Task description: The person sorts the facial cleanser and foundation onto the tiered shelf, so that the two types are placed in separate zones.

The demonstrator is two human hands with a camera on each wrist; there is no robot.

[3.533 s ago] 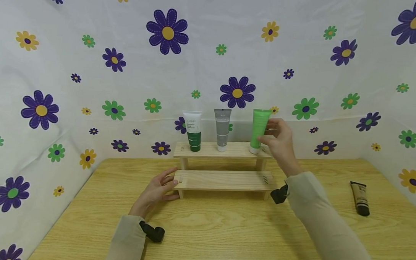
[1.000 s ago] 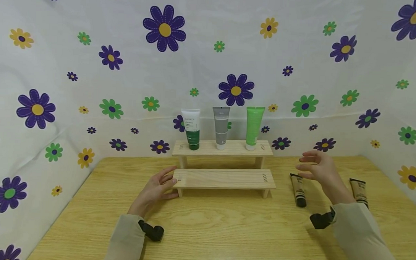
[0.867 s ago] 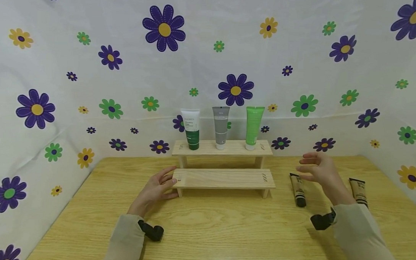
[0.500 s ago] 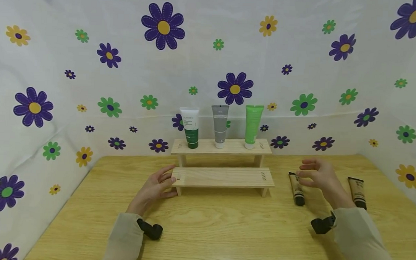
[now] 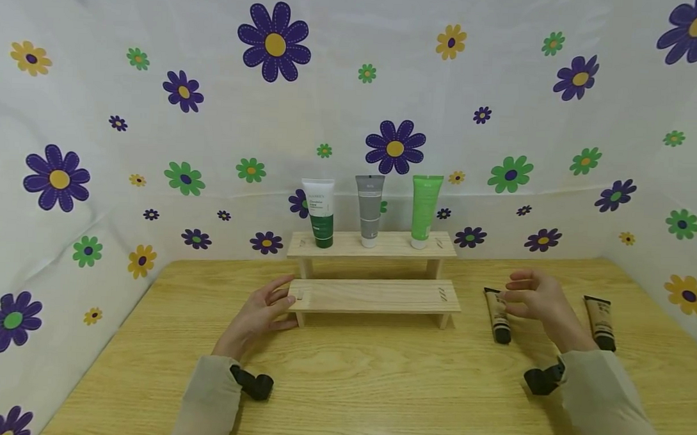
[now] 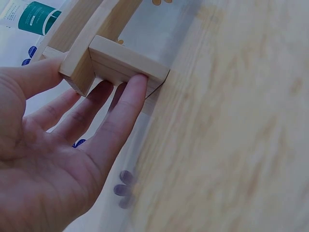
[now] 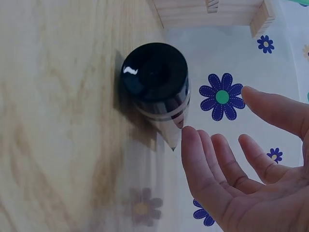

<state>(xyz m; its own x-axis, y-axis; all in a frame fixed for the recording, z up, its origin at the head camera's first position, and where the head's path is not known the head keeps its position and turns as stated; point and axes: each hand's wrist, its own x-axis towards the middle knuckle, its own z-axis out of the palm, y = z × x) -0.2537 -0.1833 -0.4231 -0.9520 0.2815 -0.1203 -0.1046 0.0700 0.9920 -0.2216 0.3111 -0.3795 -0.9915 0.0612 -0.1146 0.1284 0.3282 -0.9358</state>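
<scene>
My left hand (image 5: 260,313) holds the left end of a two-step wooden stand (image 5: 374,296); in the left wrist view the thumb is at the shelf edge and the fingers lie against the leg (image 6: 128,60). On the upper step a white-and-green tube (image 5: 321,210), a grey tube (image 5: 369,208) and a bright green tube (image 5: 424,210) stand on their caps. My right hand (image 5: 544,307) hovers with loosely bent fingers and nothing in it, beside a beige tube with a black cap (image 5: 499,319) lying on the table. The right wrist view shows that cap (image 7: 155,72) close to the fingertips.
A second beige tube with a black cap (image 5: 600,322) lies farther right, beyond the right wrist. The wood-grain table (image 5: 343,384) is bordered at the back and sides by a white flower-print sheet (image 5: 341,108).
My right hand has let go of the green tube, which stands on the upper step, and moved right and down to the nearer beige tube. The left hand stays at the stand.
</scene>
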